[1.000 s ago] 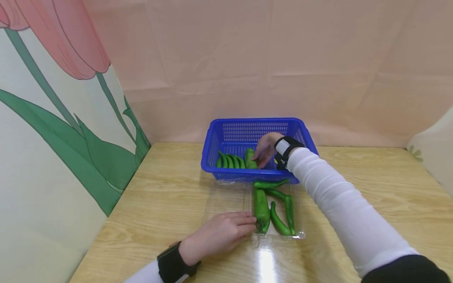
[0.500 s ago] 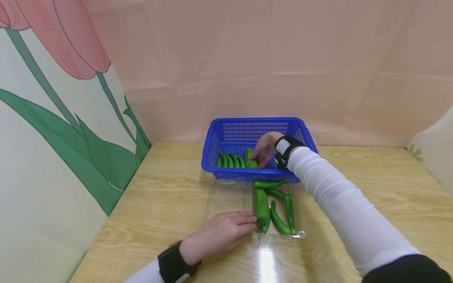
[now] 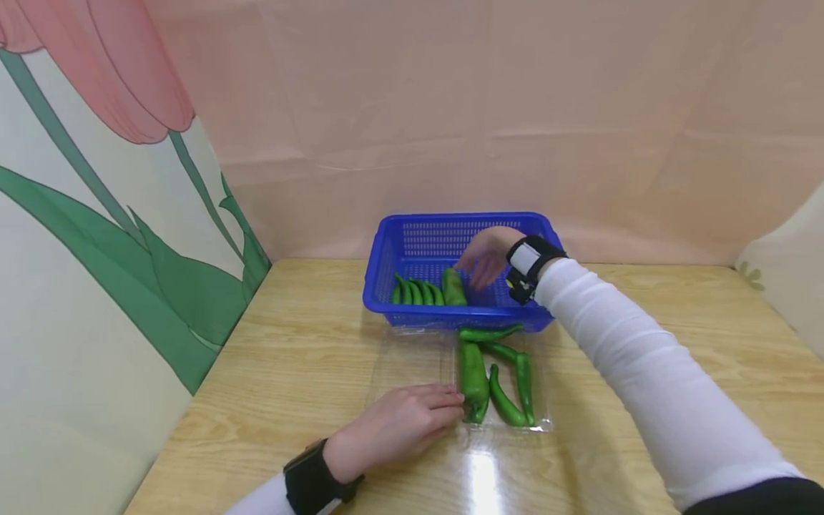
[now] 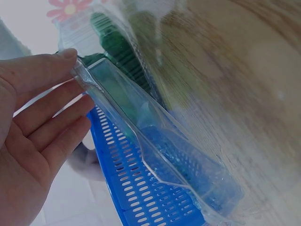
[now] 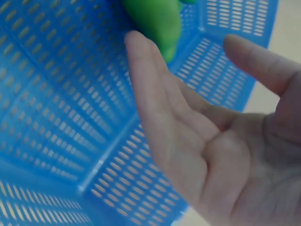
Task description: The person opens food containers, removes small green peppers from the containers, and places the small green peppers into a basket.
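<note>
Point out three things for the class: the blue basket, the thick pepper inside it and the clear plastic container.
Blue basket [image 3: 418, 310]: head view, on its near rim.
Thick pepper [image 3: 453, 287]: head view, middle of its body.
Clear plastic container [image 3: 415, 359]: head view, on its pepper-free half.

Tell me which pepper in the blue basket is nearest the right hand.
The thick pepper at the row's right end, beside the right hand; the slimmer peppers in the basket lie farther left.
</note>
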The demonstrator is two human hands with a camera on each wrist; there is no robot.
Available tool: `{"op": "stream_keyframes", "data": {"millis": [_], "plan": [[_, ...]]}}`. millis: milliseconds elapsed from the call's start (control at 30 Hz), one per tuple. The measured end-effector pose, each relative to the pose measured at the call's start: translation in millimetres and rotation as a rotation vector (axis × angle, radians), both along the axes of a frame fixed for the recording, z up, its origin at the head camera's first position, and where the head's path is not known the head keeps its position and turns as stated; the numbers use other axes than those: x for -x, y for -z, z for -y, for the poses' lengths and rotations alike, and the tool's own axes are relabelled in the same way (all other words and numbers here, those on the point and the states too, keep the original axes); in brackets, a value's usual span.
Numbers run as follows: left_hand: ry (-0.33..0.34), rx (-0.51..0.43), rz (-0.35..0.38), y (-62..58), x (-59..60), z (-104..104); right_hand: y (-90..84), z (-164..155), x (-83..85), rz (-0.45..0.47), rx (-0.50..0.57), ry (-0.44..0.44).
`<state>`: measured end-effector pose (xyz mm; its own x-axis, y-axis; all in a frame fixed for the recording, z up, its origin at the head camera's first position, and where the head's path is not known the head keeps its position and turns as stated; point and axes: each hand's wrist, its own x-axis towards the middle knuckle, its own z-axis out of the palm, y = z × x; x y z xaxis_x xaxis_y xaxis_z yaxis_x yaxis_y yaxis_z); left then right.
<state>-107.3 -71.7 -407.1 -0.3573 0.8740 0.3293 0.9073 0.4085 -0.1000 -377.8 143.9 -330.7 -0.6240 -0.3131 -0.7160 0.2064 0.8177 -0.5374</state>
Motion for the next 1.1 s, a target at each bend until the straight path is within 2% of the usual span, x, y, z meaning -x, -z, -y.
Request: {"op": "stream_keyframes", "data": {"millis": [167,400,567,767,1100], "plan": [[-0.005,-0.001,-0.005,0.3,-1.0,1.0,-17.9,-2.3,-9.3,-0.187,0.021,0.009],[0.001,-0.006,0.032,0.8,-1.1,2.2,-41.3,-3.3,-25.1,-0.331,-0.003,0.029],[-0.005,-0.014,0.057,0.7,-1.0,2.7,-52.3,-5.7,-37.8,-0.417,0.006,-0.031],[-0.014,-0.015,0.047,-0.3,-1.1,3.3,-63.0,-6.1,-64.1,-0.547,0.018,-0.119],[-0.014,-0.018,0.036,0.7,-0.2,4.1,-66.7,-3.7,-109.0,-0.681,-0.081,-0.268]]}}
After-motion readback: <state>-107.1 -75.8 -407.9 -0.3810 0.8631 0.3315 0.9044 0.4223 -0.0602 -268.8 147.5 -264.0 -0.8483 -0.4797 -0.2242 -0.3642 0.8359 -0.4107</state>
